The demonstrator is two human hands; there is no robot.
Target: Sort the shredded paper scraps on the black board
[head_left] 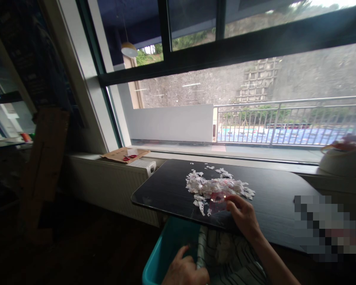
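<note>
My right hand (243, 215) pinches a thin, see-through pinkish plastic piece (217, 202) by its right edge. The piece is at the near side of a pile of small torn white paper scraps (209, 185), which lies on a dark tabletop (273, 198). Lower down, below the table's front edge, my left hand (185, 270) is over a teal plastic bin (154, 259). One of its fingers points forward and the others are curled; what they hold, if anything, is hidden. Striped cloth (225, 257) lies right beside that hand.
Red-handled scissors (129, 158) rest on flattened cardboard (115, 154) on the sill at left, above a white radiator (118, 178). A pale rounded container (341, 160) stands at the right. Tall cardboard (46, 158) leans at the far left. A window spans the back.
</note>
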